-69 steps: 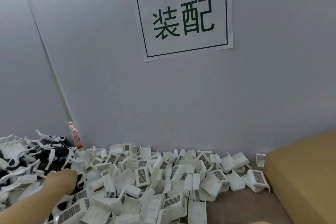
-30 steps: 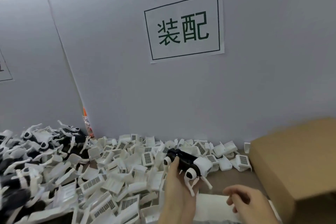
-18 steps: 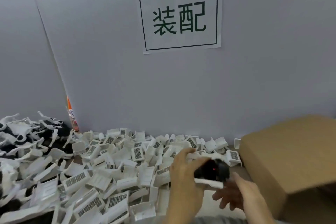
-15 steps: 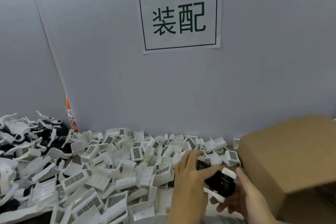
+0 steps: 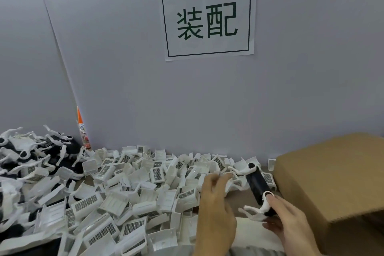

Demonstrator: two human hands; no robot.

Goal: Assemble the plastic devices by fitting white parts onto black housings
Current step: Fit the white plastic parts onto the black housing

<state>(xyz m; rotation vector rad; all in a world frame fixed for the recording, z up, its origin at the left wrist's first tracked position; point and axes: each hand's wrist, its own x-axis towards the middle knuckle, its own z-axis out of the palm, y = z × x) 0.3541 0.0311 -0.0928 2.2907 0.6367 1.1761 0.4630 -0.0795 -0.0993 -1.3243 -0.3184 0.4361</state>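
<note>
Black housing (image 5: 257, 185) — a dark cylinder with white armed end caps — gripped by the right hand (image 5: 291, 226); left hand (image 5: 216, 210) loosely open over white parts (image 5: 128, 185).

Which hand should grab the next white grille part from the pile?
Left. The left hand already reaches over the pile of white parts, while the right hand holds the black housing.

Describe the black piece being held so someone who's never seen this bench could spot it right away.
Start at the brown cardboard box on the right. Just left of it, the right hand holds the black housing by its near end. It is the only long black cylinder there, with white clips at both ends, beside loose white parts.
</note>
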